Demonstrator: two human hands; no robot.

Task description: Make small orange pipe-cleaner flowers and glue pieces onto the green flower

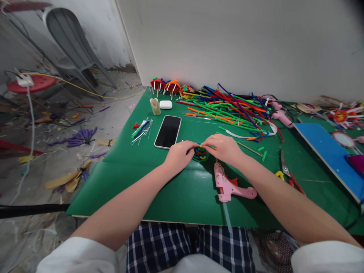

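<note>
Between my hands, low over the green table, is a small round piece made of coloured pipe cleaners (pixel 201 154), mostly green with red, yellow and blue bits. My left hand (pixel 182 151) pinches its left upper edge. With fingers closed, my right hand (pixel 223 147) grips an orange pipe cleaner (pixel 214 148) at the piece's upper right. A pink hot glue gun (pixel 226 184) lies just below my right hand, a clear glue stick (pixel 227 216) poking out of its back end. Up and left of my left hand lies a phone (pixel 168 131) with a dark screen.
A heap of coloured pipe cleaners (pixel 236 108) covers the table's back. Scissors (pixel 285 165) lie at right, near a blue board (pixel 330 151). White earbud case (pixel 165 104), beige holder (pixel 155 106) and finished-looking pipe-cleaner mushrooms (pixel 173 87) stand back left. The table edge (pixel 113 218) is near my lap.
</note>
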